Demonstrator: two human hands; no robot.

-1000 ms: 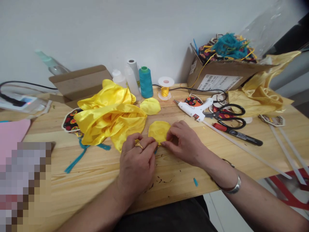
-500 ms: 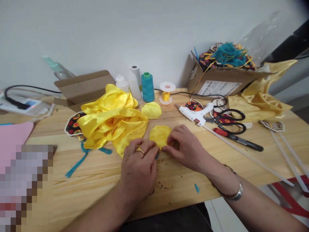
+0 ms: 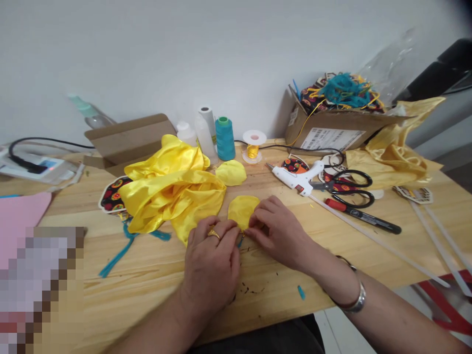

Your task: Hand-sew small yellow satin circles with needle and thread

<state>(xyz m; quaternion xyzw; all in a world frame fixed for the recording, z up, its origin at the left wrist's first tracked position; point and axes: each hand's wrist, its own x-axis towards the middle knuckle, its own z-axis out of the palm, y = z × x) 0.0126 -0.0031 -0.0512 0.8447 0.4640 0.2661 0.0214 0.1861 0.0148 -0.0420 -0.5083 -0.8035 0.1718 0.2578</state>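
A rounded piece of yellow satin fabric [image 3: 242,208] lies on the wooden table between my hands. My left hand [image 3: 213,255], wearing a gold ring, is closed with its fingertips pressed at the lower left edge of the piece. At its lower right edge, my right hand [image 3: 278,235] has thumb and forefinger pinched together on the rim. A bit of teal tassel and gold cord peeks out below the piece, between the fingertips. What lies beneath the fabric is hidden. Beside my left hand spreads a heap of yellow satin cloth [image 3: 177,196].
Behind are another yellow fabric piece [image 3: 230,173], a teal thread cone [image 3: 224,140] and a spool of yellow cord [image 3: 252,150]. To the right lie a white glue gun [image 3: 295,177], scissors [image 3: 352,199] and a marker [image 3: 372,219]. A cardboard box [image 3: 324,129] stands at the back.
My right fingertips have shifted slightly left and down along the fabric's edge. My left hand stays nearly in place. The whole view has moved a little.
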